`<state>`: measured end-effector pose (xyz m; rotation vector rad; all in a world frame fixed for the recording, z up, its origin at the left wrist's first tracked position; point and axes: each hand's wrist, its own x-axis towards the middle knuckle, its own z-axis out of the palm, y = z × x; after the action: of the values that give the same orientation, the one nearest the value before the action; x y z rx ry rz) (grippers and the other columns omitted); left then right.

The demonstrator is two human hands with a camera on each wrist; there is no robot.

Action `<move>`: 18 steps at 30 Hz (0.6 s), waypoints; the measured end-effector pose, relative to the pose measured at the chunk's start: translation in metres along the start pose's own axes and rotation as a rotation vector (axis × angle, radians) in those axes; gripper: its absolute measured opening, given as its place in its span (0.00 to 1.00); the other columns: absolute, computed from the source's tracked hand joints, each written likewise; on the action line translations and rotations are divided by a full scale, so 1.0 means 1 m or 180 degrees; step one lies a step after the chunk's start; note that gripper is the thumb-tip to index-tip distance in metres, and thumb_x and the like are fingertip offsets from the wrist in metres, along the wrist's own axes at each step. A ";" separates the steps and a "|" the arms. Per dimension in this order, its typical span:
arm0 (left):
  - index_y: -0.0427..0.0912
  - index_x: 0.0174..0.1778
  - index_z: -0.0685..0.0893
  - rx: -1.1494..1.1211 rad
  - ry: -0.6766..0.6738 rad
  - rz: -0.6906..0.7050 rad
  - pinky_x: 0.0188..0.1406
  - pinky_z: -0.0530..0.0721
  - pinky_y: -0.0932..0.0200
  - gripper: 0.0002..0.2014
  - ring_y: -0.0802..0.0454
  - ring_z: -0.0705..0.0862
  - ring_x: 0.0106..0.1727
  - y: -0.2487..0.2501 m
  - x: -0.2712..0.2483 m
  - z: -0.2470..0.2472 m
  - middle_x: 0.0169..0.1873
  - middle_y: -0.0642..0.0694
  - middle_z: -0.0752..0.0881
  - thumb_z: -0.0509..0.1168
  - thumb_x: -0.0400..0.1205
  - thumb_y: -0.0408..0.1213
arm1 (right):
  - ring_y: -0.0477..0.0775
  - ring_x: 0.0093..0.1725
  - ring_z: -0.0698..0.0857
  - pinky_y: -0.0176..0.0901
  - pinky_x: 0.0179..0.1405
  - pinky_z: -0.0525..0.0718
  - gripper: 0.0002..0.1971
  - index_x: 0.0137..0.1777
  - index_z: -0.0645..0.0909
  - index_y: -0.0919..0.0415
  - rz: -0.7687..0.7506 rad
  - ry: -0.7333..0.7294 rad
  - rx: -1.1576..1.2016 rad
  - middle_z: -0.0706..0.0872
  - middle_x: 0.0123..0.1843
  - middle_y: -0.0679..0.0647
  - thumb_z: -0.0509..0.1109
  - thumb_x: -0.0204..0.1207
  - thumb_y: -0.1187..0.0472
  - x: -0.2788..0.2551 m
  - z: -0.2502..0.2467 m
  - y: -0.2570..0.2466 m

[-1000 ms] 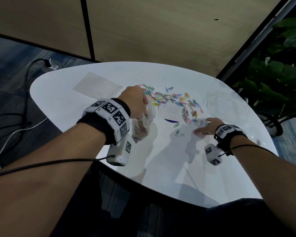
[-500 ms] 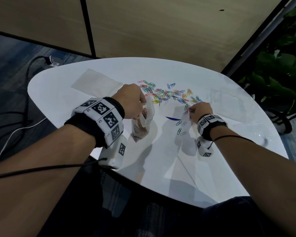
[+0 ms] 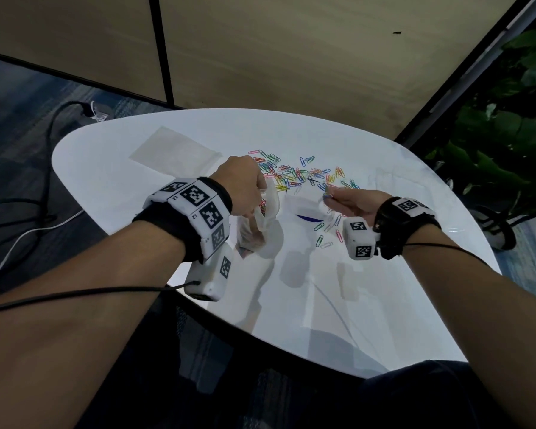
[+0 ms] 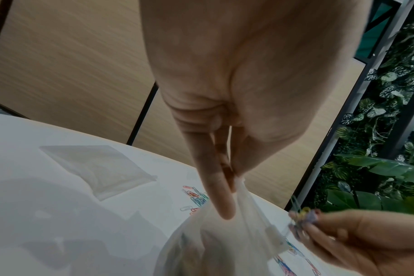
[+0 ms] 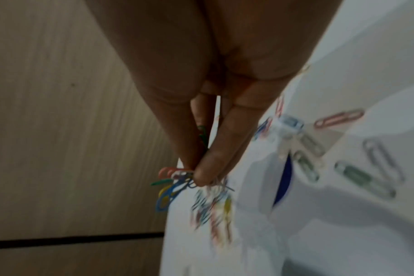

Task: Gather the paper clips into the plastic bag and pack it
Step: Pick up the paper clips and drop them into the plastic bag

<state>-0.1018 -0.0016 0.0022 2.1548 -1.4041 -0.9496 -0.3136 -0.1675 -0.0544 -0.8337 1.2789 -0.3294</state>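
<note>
Head view is showing the left hand (image 3: 243, 188) pinching the top edge of the plastic bag (image 3: 262, 222) between thumb and fingers, holding it up off the white table (image 3: 136, 193). The bag is hanging with its long axis roughly upright, its mouth pointing up and toward the right, its bottom reaching down toward the tabletop; some clips are already lying inside it. From the left wrist, a fingertip (image 4: 222, 207) is pressing the bag's rim, which is gaping open below it.

The right hand (image 3: 351, 203) is sitting just right of the bag's mouth, raised above the table, its fingers closed narrowly around a small bunch of paper clips (image 5: 171, 184) that are sticking out past the fingertips toward the bag. The bunch and the bag rim are near each other but apart.

Loose coloured clips (image 3: 294, 173) are lying scattered in a band across the far middle of the table, with a few more (image 3: 325, 233) nearer, beside the right wrist. A second flat clear bag (image 3: 174, 150) is lying at the far left.
</note>
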 end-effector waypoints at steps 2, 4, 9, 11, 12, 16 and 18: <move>0.34 0.62 0.87 0.0008 0.0022 -0.0013 0.47 0.93 0.48 0.16 0.43 0.93 0.39 -0.001 0.001 0.001 0.49 0.38 0.92 0.61 0.82 0.22 | 0.46 0.43 0.91 0.34 0.49 0.88 0.07 0.43 0.90 0.65 0.0032 -0.0331 0.0397 0.91 0.44 0.57 0.70 0.78 0.68 -0.011 0.019 -0.006; 0.35 0.60 0.88 -0.0058 0.0075 -0.0042 0.47 0.93 0.49 0.14 0.44 0.94 0.38 -0.002 0.002 0.001 0.49 0.38 0.92 0.62 0.83 0.24 | 0.49 0.44 0.92 0.35 0.45 0.90 0.06 0.48 0.87 0.68 0.0017 -0.0568 0.0694 0.91 0.44 0.59 0.68 0.80 0.70 -0.022 0.041 -0.008; 0.36 0.53 0.92 -0.0148 0.0220 0.0019 0.52 0.91 0.47 0.14 0.41 0.92 0.45 -0.002 0.002 0.001 0.46 0.39 0.93 0.61 0.81 0.25 | 0.47 0.43 0.91 0.32 0.45 0.89 0.07 0.52 0.83 0.71 -0.0035 -0.1075 0.0384 0.90 0.46 0.58 0.64 0.81 0.73 -0.038 0.090 0.002; 0.37 0.49 0.93 -0.0200 0.0260 0.0050 0.52 0.91 0.47 0.14 0.40 0.92 0.46 -0.002 0.001 0.000 0.43 0.38 0.93 0.62 0.80 0.25 | 0.49 0.44 0.90 0.32 0.47 0.89 0.10 0.58 0.82 0.77 -0.0208 -0.1057 -0.0022 0.88 0.49 0.61 0.64 0.80 0.75 -0.043 0.105 0.009; 0.37 0.48 0.93 -0.0229 0.0282 0.0056 0.52 0.91 0.47 0.14 0.39 0.92 0.46 -0.002 0.001 0.000 0.43 0.38 0.93 0.62 0.79 0.25 | 0.51 0.43 0.90 0.33 0.46 0.90 0.11 0.60 0.81 0.80 -0.0340 -0.0956 -0.0170 0.88 0.49 0.63 0.65 0.79 0.77 -0.044 0.110 0.013; 0.36 0.53 0.92 -0.0414 0.0342 0.0026 0.54 0.91 0.46 0.14 0.39 0.91 0.48 -0.004 0.003 0.000 0.47 0.38 0.92 0.61 0.80 0.25 | 0.57 0.37 0.89 0.42 0.46 0.91 0.10 0.50 0.87 0.73 -0.1110 -0.0194 -0.1190 0.89 0.42 0.64 0.73 0.70 0.79 -0.040 0.122 0.022; 0.37 0.51 0.93 -0.0402 0.0328 0.0047 0.53 0.91 0.45 0.14 0.39 0.91 0.47 -0.004 0.003 0.002 0.46 0.38 0.92 0.61 0.79 0.25 | 0.58 0.39 0.91 0.48 0.48 0.92 0.06 0.43 0.91 0.62 -0.1566 0.0123 -0.2237 0.92 0.38 0.60 0.78 0.67 0.70 -0.038 0.124 0.023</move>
<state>-0.0995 -0.0023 -0.0025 2.0671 -1.2751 -0.8842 -0.2142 -0.0820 -0.0369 -1.7591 1.2204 -0.2820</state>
